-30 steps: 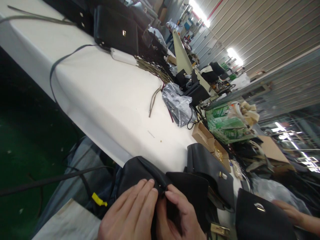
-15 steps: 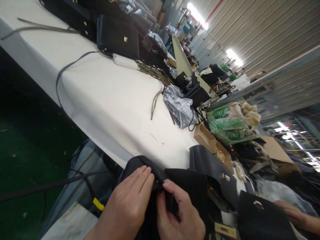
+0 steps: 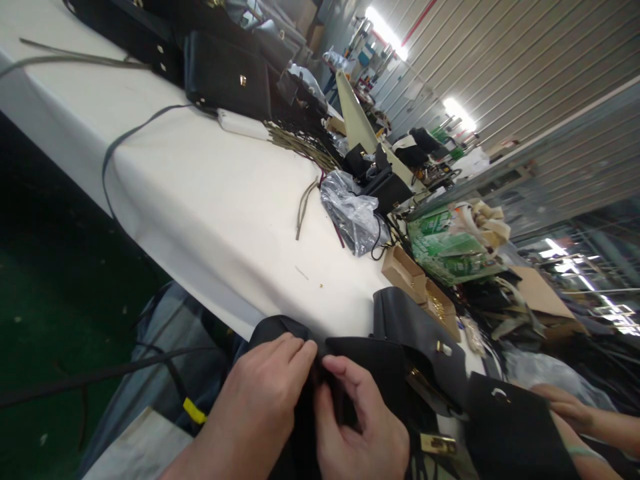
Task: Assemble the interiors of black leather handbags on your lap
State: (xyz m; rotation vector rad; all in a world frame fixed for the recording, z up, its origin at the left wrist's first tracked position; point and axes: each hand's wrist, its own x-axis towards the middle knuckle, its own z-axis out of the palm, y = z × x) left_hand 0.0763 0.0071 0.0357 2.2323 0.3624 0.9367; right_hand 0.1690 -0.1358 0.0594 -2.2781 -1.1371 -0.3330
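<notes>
At the near table edge lies a black leather bag (image 3: pixel 277 327), partly in my lap and largely covered by my hands. My left hand (image 3: pixel 265 387) is closed over its edge, fingers bent and pressed together on the leather. Close beside it, my right hand (image 3: pixel 363 423) pinches the bag's edge between thumb and forefinger; the exact spot between the fingertips is dark and hidden. A black flap (image 3: pixel 370 357) extends to the right behind my right hand. Next to it stands another black handbag (image 3: pixel 417 337) with a gold clasp.
Small cardboard boxes (image 3: pixel 403 270), one holding gold fittings, stand behind the bags on the white table (image 3: pixel 210 193). A clear plastic bag (image 3: pixel 353 210) and cords (image 3: pixel 304 210) lie farther back. Another person's hand (image 3: pixel 565 407) is at right by a black bag piece (image 3: pixel 515 427).
My left fingers have bent more and moved slightly right, closer to my right fingertips. My right hand keeps its pinch. The whole view has shifted a little, and the other person's hand has moved.
</notes>
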